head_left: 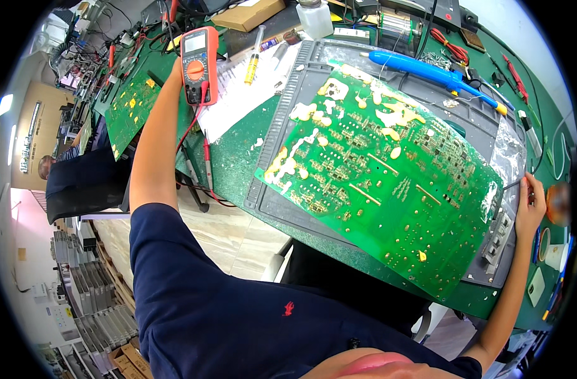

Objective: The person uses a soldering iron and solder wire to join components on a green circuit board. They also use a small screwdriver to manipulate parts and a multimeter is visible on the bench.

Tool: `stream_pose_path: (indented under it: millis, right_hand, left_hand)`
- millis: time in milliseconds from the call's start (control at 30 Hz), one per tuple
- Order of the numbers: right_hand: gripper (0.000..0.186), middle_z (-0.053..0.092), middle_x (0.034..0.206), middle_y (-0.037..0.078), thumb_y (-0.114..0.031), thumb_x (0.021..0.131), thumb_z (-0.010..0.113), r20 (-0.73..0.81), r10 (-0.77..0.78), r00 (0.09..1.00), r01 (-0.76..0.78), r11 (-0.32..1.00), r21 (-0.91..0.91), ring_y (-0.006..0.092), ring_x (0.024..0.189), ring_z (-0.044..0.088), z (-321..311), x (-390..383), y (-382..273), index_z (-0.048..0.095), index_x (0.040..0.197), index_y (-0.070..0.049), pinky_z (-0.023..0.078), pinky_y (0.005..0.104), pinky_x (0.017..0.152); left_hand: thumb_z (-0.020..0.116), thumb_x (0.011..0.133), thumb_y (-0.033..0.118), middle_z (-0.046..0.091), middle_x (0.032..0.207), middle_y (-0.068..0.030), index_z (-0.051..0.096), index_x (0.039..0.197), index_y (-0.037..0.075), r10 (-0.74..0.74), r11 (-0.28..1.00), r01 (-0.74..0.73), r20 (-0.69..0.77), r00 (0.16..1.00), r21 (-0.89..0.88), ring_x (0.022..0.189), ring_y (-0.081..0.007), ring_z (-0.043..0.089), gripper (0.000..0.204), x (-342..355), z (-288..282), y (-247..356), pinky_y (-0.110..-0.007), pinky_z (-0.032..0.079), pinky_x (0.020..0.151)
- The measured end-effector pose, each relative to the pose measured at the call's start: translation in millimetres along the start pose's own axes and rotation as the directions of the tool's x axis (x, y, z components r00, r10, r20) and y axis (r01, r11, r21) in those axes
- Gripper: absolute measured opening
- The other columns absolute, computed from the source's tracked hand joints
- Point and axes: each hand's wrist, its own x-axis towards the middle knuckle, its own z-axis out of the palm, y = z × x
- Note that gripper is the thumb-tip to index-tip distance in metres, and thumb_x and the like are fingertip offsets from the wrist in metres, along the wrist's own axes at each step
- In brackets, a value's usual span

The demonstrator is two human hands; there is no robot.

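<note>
My left hand [176,71] is at the left side of a red and grey multimeter [200,63], gripping it; most of the fingers are hidden behind it. A red test probe [207,155] hangs below the meter on its lead. My right hand [531,205] is at the right edge of the grey work mat [282,114], fingers closed around a thin black cable [511,185]. Between my hands a large green circuit board [389,208] lies tilted on the mat, with yellow and white blobs along its upper left part.
A blue desoldering pump [427,68] lies on the mat above the board. Beyond are a syringe [255,57] on white paper, a clear bottle [314,20] and a cardboard box [249,14]. Another green board [132,110] lies left of my forearm. A person [80,180] sits farther left.
</note>
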Motion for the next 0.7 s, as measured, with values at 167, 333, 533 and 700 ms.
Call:
stream_pose_path:
  millis: [167, 333, 533, 700]
  right_hand:
    - [0.022, 0.067, 0.1, 0.0, -0.013, 0.102, 0.065, 0.006, 0.005, 1.0, -0.005, 1.0, -0.017, 0.0078, 0.083, 0.055, -2.7, -0.3, 5.1, 0.071, 0.12, -0.001, 0.039, 0.0237, 0.067]
    - [0.022, 0.067, 0.099, 0.001, -0.013, 0.101, 0.065, 0.014, 0.002, 1.0, -0.002, 1.0, 0.003, 0.0085, 0.083, 0.056, 0.4, 0.6, 6.3, 0.071, 0.12, -0.002, 0.039, 0.0238, 0.067]
    - [0.022, 0.068, 0.1, 0.001, -0.013, 0.101, 0.066, -0.002, -0.011, 1.0, 0.011, 0.999, -0.035, 0.0085, 0.083, 0.057, -9.7, -0.3, 12.1, 0.072, 0.12, -0.003, 0.04, 0.0236, 0.067]
    - [0.022, 0.069, 0.1, 0.0, -0.014, 0.101, 0.066, 0.02, -0.033, 0.999, 0.033, 0.999, 0.03, 0.0082, 0.082, 0.057, 5.9, 2.3, 13.8, 0.072, 0.119, -0.003, 0.04, 0.0236, 0.066]
  left_hand:
    - [0.046, 0.106, 0.034, 0.073, 0.114, -0.0175, 0.067, 0.12, 0.001, -0.02, 0.997, 0.021, 0.016, 1.0, -0.072, 0.095, -0.0338, 0.071, 0.041, 4.7, -10.5, 7.3, -0.049, 0.06, 0.09]
    - [0.056, 0.101, 0.021, 0.074, 0.105, -0.018, 0.065, 0.123, 0.0, 0.387, 0.394, -0.589, 0.454, 0.803, 0.705, 0.096, -0.0345, 0.071, 0.032, -16.0, -46.6, 10.7, -0.045, 0.058, 0.089]
    - [0.064, 0.097, 0.017, 0.075, 0.091, -0.0136, 0.066, 0.105, 0.002, 0.273, 0.414, -0.242, 0.134, 0.952, 0.877, 0.086, -0.0249, 0.073, 0.018, -81.6, -14.6, 37.4, -0.04, 0.055, 0.074]
    - [0.063, 0.097, 0.019, 0.072, 0.084, -0.0101, 0.069, 0.11, 0.003, 0.378, 0.19, -0.329, 0.24, 0.894, 0.925, 0.079, -0.0195, 0.07, 0.021, -125.7, -91.0, 62.4, -0.035, 0.053, 0.071]
